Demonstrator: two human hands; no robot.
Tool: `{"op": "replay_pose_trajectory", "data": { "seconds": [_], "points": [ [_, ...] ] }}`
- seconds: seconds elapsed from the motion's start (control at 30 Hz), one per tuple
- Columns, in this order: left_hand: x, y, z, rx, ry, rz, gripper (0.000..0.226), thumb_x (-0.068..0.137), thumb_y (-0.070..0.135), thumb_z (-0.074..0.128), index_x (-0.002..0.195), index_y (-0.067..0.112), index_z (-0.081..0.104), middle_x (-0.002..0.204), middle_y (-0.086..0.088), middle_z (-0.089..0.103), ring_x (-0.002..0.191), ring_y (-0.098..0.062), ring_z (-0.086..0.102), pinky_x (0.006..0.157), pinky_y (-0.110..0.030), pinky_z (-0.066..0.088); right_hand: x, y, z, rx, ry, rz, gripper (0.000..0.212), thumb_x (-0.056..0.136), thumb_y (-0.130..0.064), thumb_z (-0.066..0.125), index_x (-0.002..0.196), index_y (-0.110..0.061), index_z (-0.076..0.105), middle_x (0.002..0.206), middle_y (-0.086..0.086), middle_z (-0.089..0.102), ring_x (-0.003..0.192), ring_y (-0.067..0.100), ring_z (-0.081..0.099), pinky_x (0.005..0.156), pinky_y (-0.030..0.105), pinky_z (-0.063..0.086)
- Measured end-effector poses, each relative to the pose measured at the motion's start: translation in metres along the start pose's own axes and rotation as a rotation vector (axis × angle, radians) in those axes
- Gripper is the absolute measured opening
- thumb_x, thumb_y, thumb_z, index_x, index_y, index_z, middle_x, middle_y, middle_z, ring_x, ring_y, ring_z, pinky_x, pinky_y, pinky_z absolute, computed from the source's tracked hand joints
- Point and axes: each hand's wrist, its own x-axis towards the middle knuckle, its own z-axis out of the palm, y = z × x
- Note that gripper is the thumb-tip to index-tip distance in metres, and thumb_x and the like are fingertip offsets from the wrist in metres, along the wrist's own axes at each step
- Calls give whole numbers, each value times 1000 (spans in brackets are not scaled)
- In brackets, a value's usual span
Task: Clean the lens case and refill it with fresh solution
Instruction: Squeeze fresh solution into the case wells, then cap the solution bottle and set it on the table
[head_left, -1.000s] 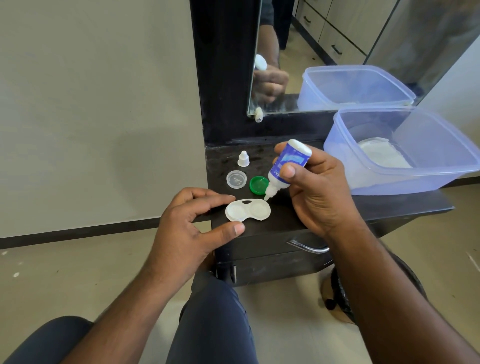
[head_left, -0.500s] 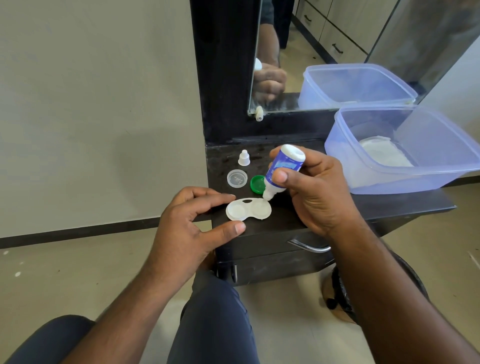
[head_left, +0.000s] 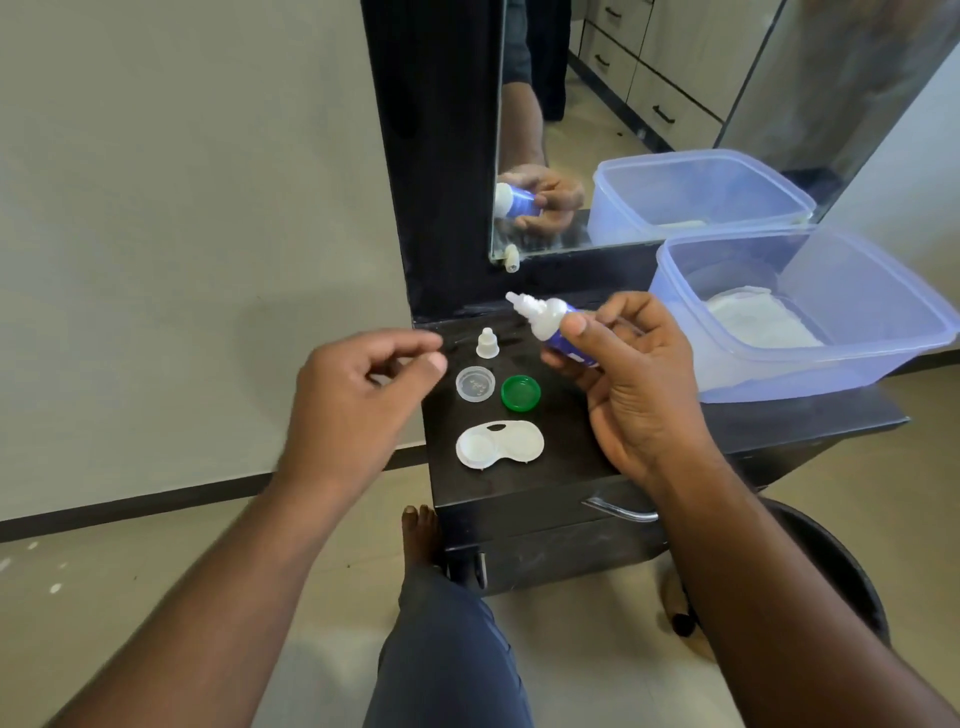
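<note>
Since the earlier frame, my right hand (head_left: 634, 384) lifts the bottle (head_left: 550, 332) off the lens case (head_left: 500, 444) on the table (head_left: 571, 467); fingers grip it. Left hand (head_left: 358, 395) hovers loosely curled, empty. Risk: nozzle (uncapped) drips, wells unlidded.

Black dresser (head_left: 519, 483) (mirrored (head_left: 649, 104)) against beige wall (head_left: 182, 182).

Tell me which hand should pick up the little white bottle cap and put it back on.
Probably the left hand. It holds nothing and hovers just left of the white bottle cap; the right hand is gripping the solution bottle, nozzle pointing toward the left.
</note>
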Motion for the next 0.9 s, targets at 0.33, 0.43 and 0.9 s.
{"op": "replay_pose_trajectory", "data": {
  "seconds": [0.33, 0.43, 0.9],
  "points": [
    [57, 10, 43, 317, -271, 26, 17, 72, 26, 83, 87, 24, 76, 73, 4, 70, 67, -8, 63, 62, -23, 48, 0, -1, -1, -32, 55, 16, 35, 69, -19, 75, 76, -19, 40, 66, 7, 66, 46, 19, 56, 38, 22, 42],
    [57, 8, 40, 292, -178, 36, 4, 75, 20, 79, 77, 23, 77, 69, 9, 71, 66, -3, 64, 63, -20, 49, 2, 1, -3, -48, 44, 13, 34, 68, -11, 80, 87, -17, 52, 78, 7, 69, 58, 19, 61, 47, 24, 47],
    [33, 33, 25, -380, -143, -257, 11, 76, 17, 76, 81, 7, 74, 69, -6, 74, 46, -8, 53, 44, -16, 39, 0, 6, -6, -144, -53, -40, 32, 63, 3, 77, 86, -12, 60, 92, 10, 66, 85, 20, 66, 70, 26, 53]
  ]
}}
